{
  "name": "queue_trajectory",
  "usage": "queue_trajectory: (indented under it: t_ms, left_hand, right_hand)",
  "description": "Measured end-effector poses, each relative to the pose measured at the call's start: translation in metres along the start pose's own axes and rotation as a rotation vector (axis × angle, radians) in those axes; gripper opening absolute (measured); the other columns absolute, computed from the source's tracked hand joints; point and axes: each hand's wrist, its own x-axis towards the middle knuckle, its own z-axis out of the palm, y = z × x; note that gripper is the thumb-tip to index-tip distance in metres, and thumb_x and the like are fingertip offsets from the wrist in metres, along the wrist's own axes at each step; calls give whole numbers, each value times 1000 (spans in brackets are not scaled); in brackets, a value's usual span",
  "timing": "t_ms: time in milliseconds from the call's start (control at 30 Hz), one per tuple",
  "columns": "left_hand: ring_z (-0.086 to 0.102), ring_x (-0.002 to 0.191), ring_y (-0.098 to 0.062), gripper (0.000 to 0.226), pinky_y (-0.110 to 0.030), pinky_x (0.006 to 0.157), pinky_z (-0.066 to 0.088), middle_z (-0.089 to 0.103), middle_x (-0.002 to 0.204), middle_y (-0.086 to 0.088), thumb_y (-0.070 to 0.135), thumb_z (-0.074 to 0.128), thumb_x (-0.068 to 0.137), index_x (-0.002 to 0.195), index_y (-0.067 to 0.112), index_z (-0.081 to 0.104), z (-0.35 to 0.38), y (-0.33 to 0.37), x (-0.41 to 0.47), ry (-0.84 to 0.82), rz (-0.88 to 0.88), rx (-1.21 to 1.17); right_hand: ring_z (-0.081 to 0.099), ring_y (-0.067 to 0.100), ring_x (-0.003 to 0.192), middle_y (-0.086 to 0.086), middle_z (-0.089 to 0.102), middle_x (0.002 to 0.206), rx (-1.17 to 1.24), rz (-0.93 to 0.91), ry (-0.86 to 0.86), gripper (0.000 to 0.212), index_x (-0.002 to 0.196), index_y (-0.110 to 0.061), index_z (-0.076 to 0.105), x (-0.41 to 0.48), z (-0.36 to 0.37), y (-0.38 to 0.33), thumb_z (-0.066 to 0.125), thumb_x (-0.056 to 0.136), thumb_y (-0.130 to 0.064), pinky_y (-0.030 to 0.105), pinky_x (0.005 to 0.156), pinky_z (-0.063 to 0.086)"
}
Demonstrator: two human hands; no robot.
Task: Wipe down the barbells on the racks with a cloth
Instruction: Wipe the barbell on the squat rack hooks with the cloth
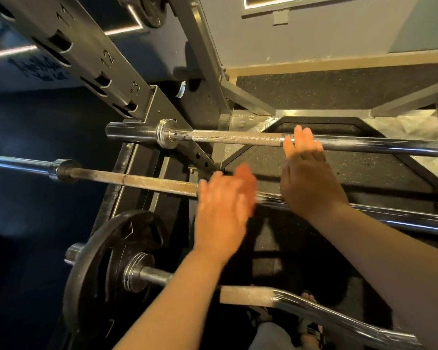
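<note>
Currently both hands flat, fingers straight, holding nothing; no cloth in view. The top barbell lies ahead of my fingers, long axis left-right on the rack. My right hand is nearer, fingertips at its shaft just past the knurling. My left hand, blurred, hovers over the middle barbell. Top one: grey knurl, chrome beyond; middle: dull, brownish.

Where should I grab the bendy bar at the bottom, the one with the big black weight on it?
Probably the rough straight stretch of the bendy bar, near the black weight. It looks dull and textured for grip, while the bend beyond it is shiny and likely slippery. Come down from above, because the bar lies roughly level and its top is uncovered there.
</note>
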Motion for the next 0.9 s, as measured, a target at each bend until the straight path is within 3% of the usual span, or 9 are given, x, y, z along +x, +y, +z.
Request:
queue_trajectory:
  t_ms: [67,200,267,333,400,533,667,800,900]
  left_hand:
    - [43,130,-30,29,-56,112,34,51,124,1,27,33,103,122,22,54,-10,-31,5,117,-180,-55]
    - [43,134,-43,28,-30,127,5,55,127,-10,18,38,100,120,12,56,3,-24,15,285,-349,-199]
    - [45,131,-45,27,-50,126,13,54,126,-3,14,43,96,117,16,58,19,9,14,267,-227,-138]
    - [32,144,-40,30,-58,123,12,50,133,0,13,53,96,125,22,55,37,43,3,166,-99,-82]
    - [22,152,-29,28,-51,126,3,50,140,-2,22,43,106,132,20,55,46,58,-4,78,-37,-102]
    - [35,145,-27,38,-47,127,3,55,132,-5,31,28,105,129,16,54,25,36,-1,-7,24,32]
    - [53,118,-26,42,-55,126,11,57,108,-2,33,26,100,119,15,59,9,10,8,115,-182,10]
    - [46,123,-35,42,-60,113,32,56,117,-9,29,30,97,120,13,61,22,31,10,244,-361,-86]
    - [48,116,-27,53,-51,123,19,58,112,-4,37,23,92,118,18,65,37,73,10,186,-286,-53]
  right_hand:
    - [-2,31,158,20,5,169,-3,1,14,63,160,-1,19,0,2,-1,39,103,-20,39,124,-4]
    - [15,38,155,27,20,163,-58,-13,59,64,155,5,28,2,3,-4,42,96,-15,49,127,17]
    - [21,40,152,30,27,160,-90,-15,80,62,152,7,33,4,4,-4,42,94,-13,50,125,23]
    - [24,41,151,31,29,159,-110,-27,90,62,151,8,35,5,3,-3,37,93,-14,51,125,24]
    - [25,41,151,29,32,158,-66,-20,100,62,150,8,38,5,4,-2,34,92,-14,51,124,25]
    - [26,38,152,26,29,162,-115,-70,61,62,153,5,35,3,2,9,40,95,-17,54,123,26]
    - [12,27,157,14,15,169,-205,-59,-42,73,159,-6,23,-30,-25,49,23,96,-42,54,126,12]
    - [0,28,158,15,5,170,-214,-8,-69,78,161,-6,16,-50,-37,64,27,96,-47,54,127,5]
    - [9,33,157,20,10,168,-306,19,-50,80,159,-2,20,-39,-36,54,38,96,-48,53,127,13]
